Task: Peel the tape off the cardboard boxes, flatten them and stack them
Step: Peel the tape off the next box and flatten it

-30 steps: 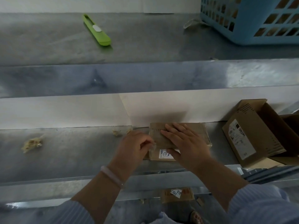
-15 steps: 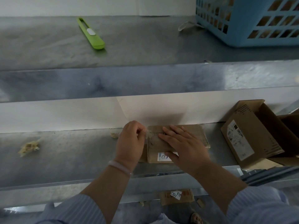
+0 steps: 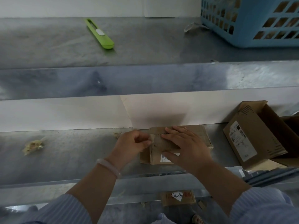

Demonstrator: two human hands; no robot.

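A small cardboard box (image 3: 200,133) lies on the metal tabletop (image 3: 72,159), against the back wall. The right hand (image 3: 186,147) presses flat on top of it, fingers straight. The left hand (image 3: 131,144) has curled fingers pinching a strip of tape (image 3: 152,137) at the box's left edge. An open box (image 3: 252,139) sits to the right. A green cutter (image 3: 99,33) lies on the upper shelf.

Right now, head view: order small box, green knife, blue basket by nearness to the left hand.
1. Small box, pinched at its left edge by the left hand.
2. Green knife, upper shelf, left.
3. Blue basket, upper shelf, far right.
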